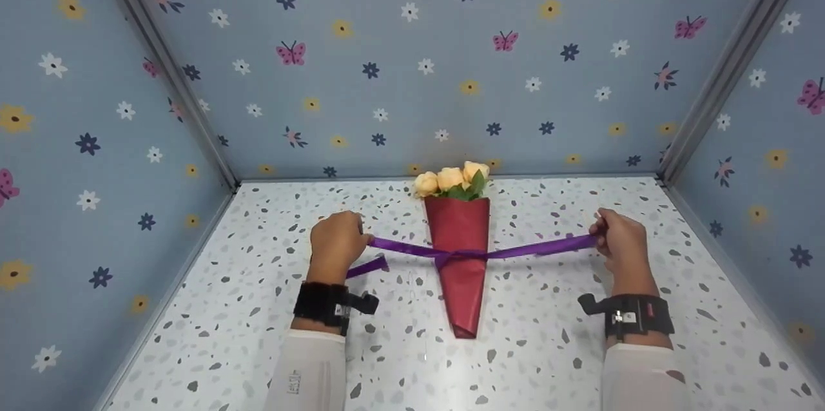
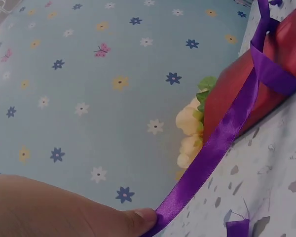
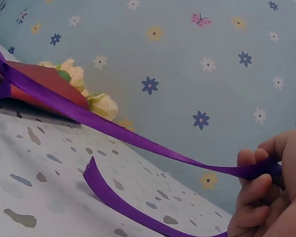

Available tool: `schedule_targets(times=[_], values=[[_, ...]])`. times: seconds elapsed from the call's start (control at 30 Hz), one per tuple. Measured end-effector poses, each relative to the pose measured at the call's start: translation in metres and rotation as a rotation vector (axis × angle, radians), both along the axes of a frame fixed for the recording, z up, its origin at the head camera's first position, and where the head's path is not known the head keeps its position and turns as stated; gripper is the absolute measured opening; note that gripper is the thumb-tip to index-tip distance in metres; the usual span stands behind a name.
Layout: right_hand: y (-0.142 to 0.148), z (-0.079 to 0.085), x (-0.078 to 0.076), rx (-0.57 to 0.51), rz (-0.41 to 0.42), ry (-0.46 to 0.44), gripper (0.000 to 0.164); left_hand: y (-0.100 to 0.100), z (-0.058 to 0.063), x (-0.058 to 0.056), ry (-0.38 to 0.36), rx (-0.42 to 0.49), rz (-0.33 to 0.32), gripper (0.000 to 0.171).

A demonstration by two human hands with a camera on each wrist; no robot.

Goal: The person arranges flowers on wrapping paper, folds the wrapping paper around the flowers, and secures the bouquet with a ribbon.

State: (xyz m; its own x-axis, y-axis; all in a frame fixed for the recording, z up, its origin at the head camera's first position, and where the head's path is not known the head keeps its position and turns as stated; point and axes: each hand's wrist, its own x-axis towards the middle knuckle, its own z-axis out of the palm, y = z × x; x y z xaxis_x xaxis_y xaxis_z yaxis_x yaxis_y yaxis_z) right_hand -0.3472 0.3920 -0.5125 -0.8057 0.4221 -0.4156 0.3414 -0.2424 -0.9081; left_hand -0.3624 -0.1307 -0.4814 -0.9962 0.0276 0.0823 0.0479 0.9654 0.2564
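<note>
A bouquet of cream-yellow roses [image 1: 451,178] wrapped in red paper [image 1: 459,224] lies in the middle of the table, blooms toward the back wall. Around its middle runs a purple ribbon [image 1: 541,248], crossed over itself on the front of the wrap. My left hand [image 1: 338,240] pinches one side of the ribbon and my right hand [image 1: 622,237] grips the other, so both lengths stretch out sideways, nearly straight. A loose ribbon tail [image 3: 108,192] hangs from the right hand in the right wrist view. Another cut end [image 1: 370,267] shows beside the left wrist.
The speckled white table [image 1: 528,359] is bounded by a blue flower-patterned back wall [image 1: 412,95] and side walls of the same pattern. Metal corner posts [image 1: 177,76] stand where the walls meet. Black camera straps [image 1: 322,303] circle both wrists.
</note>
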Motion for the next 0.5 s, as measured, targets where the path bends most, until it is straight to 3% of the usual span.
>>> schedule_targets(times=[0.33,0.4,0.5], values=[[0.013,-0.013,-0.001,0.116,0.048,-0.099,0.035,-0.019,-0.03,-0.01,-0.15,0.061,0.074,0.03],[0.015,-0.016,0.0,0.231,0.097,-0.137,0.041,-0.018,-0.032,-0.01,-0.158,0.063,0.08,0.032],[0.016,-0.019,0.004,0.535,0.191,-0.216,0.063,-0.013,-0.034,-0.01,-0.131,0.071,0.06,0.039]])
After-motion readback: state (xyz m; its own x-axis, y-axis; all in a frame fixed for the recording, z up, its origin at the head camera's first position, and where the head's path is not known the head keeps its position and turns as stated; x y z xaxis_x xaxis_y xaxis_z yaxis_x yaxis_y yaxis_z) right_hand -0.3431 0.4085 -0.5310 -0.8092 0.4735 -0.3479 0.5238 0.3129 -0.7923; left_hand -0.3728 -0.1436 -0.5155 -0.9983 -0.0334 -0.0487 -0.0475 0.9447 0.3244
